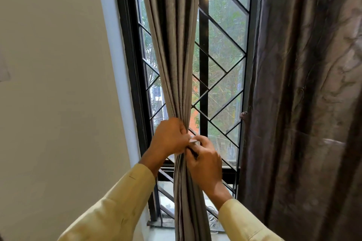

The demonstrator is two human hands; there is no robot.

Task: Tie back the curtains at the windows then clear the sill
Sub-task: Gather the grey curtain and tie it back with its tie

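A grey curtain [174,60] hangs gathered into a narrow bundle in front of the black-framed window [221,49]. My left hand [170,137] grips the bundle at its narrowest point from the left. My right hand [204,162] is against the bundle from the right and pinches a thin tie-back strip [193,142] whose pale end shows between the two hands. Both sleeves are pale yellow. The sill [162,234] shows only as a small pale patch at the bottom, mostly hidden by the curtain and my arms.
A second, darker curtain [301,103] hangs loose on the right, covering that side of the window. A cream wall [58,84] fills the left. A black diagonal grille [225,84] sits behind the glass. Something pale lies low near the sill [212,221].
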